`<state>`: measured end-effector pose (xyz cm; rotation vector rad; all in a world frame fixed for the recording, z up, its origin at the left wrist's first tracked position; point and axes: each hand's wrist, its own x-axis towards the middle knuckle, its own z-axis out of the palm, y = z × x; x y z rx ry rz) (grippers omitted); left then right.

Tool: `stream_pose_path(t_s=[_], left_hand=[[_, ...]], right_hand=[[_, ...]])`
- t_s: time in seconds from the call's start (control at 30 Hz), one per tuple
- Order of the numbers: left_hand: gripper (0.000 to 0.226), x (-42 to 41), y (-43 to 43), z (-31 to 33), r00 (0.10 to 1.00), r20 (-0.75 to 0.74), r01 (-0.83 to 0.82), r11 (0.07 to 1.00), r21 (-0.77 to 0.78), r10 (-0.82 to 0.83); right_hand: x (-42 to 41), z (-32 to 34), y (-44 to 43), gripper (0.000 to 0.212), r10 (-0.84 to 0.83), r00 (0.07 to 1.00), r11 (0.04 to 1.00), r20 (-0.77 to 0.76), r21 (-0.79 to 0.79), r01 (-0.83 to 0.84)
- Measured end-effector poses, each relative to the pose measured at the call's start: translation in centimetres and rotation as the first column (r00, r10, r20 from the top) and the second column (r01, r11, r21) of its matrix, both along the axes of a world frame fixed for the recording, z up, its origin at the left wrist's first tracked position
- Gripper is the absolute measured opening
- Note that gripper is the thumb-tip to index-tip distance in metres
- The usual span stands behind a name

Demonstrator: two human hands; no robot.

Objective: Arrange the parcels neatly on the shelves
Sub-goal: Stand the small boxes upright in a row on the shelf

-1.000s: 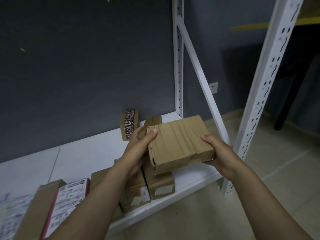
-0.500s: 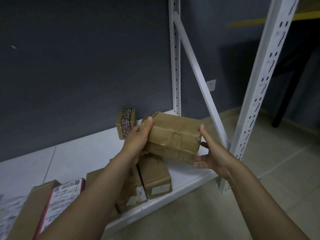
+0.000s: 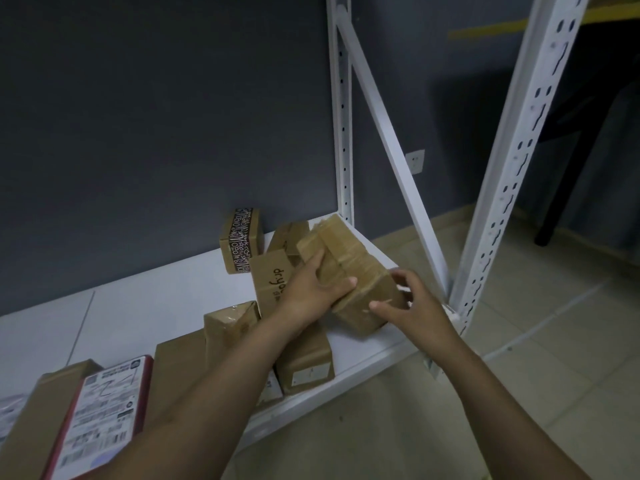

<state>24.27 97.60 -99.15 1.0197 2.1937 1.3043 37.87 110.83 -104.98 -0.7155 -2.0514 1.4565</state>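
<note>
- The grip of our left hand (image 3: pixel 311 292) clasps the parcel (image 3: pixel 356 254), centre-right of frame, at the shelf's (image 3: pixel 156 306) right end.
- Its long axis runs upper left to lower right; our right hand (image 3: pixel 419 306), loose-fingered, touches the near end.

Held parcel (image 3: pixel 349 271): matt ribbed cardboard, creased. Shelf (image 3: pixel 156 306): smooth white painted board. Upright (image 3: pixel 519 161): white metal.
</note>
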Motion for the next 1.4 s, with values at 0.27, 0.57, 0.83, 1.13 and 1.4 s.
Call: stream_pose_path(t_s=[0.27, 0.57, 0.83, 1.13, 1.4], left_hand=[[0.057, 0.5, 0.5, -1.1, 0.975, -0.201, 0.041, 0.968, -0.247, -0.093], [0.060, -2.0, -0.7, -2.8, 0.935, -0.353, -0.077, 0.946, -0.315, -0.041], [0.072, -3.4, -1.9, -3.3, 0.927, -0.351, -0.049, 0.882, -0.468, -0.135], [0.060, -6.0, -1.9, -2.5, 0.905, -0.422, -0.145, 0.895, -0.423, -0.053], [0.062, -13.1, 0.1, -2.9, 0.731, -0.676, -0.454, 0.808, -0.376, 0.096]], right_hand=[[-0.4, -2.3, 0.5, 0.069, 0.162, 0.987, 0.987, -0.010, -0.014, -0.162], [-0.5, -2.4, 1.2, 0.049, 0.271, 0.959, 0.961, 0.082, 0.027, -0.274], [-1.3, -0.3, 0.6, 0.059, 0.319, 0.912, 0.906, 0.259, 0.198, -0.373], [-4.1, 3.7, 0.0, 0.055, 0.142, 0.862, 0.775, 0.487, 0.487, -0.403], [-12.0, 6.3, 1.4, 0.057, 0.128, 0.831, 0.638, 0.541, 0.597, -0.487]])
